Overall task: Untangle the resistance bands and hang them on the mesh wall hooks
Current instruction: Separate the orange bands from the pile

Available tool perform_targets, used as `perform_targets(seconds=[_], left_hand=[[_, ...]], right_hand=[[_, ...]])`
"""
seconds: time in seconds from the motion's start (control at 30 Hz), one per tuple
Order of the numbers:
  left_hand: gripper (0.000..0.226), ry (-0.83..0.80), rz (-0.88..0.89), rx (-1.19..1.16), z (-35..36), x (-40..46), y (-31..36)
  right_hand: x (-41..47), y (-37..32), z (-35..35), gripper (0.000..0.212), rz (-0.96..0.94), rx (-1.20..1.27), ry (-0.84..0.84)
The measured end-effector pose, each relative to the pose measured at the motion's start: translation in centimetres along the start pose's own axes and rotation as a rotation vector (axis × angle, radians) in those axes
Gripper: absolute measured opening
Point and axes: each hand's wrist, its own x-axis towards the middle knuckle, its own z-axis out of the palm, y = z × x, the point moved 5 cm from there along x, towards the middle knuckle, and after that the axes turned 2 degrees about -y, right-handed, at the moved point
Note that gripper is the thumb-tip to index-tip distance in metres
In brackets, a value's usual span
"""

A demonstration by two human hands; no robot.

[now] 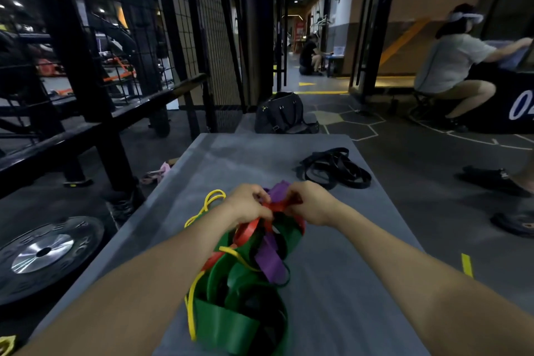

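A knot of resistance bands lies on the grey mat (pixel 332 283) in front of me: a wide green band (pixel 231 324), a purple band (pixel 270 257), a thin yellow band (pixel 208 202) and a red band (pixel 248 230). My left hand (pixel 250 204) and my right hand (pixel 310 202) both pinch the red band at the top of the pile, close together. A separate black band (pixel 335 169) lies coiled at the mat's far right. The mesh wall (pixel 208 29) stands at the back left; I cannot make out its hooks.
A weight plate (pixel 43 251) lies on the floor at the left, beside a black steel rack (pixel 95 113). A black bag (pixel 284 114) sits past the mat's far end. A person (pixel 453 66) sits at the right; shoes (pixel 491 179) lie nearby.
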Motion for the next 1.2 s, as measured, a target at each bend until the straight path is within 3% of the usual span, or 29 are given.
perform_targets(seconds=[0.07,0.2,0.43,0.53,0.6,0.7,0.87,0.97,1.2], left_hand=[[0.023,0.068,0.006,0.066,-0.9,0.2,-0.7],[0.031,0.202,-0.013,0.079,-2.8,0.1,-2.0],[0.033,0.219,-0.006,0.068,-1.7,-0.3,-3.1],[0.034,0.213,0.003,0.06,-1.1,-0.6,-3.7],[0.034,0.198,0.026,0.057,-0.5,-0.8,-3.9],[0.031,0.178,0.048,0.044,0.2,-1.1,-4.1],[0.028,0.173,0.083,0.016,-0.2,-1.3,-4.3],[0.026,0.174,0.087,0.014,-0.3,-1.5,-4.7],[0.026,0.209,0.026,-0.124,0.1,-1.6,-6.3]], right_hand=[[-0.2,1.2,-1.4,0.01,0.072,0.053,0.073],[-1.1,3.6,-3.3,0.017,0.186,0.177,0.156],[-2.1,5.2,-0.8,0.033,0.263,0.037,-0.087],[-2.6,5.7,0.1,0.018,0.278,-0.118,-0.181],[-2.2,5.3,0.5,0.022,0.292,-0.145,-0.147],[-0.6,4.5,1.1,0.013,0.236,-0.069,0.015],[1.6,1.2,2.8,0.031,0.029,-0.141,0.097],[2.3,0.0,4.5,0.031,-0.075,-0.212,0.051],[2.6,1.5,7.2,0.033,-0.046,-0.402,-0.178]])
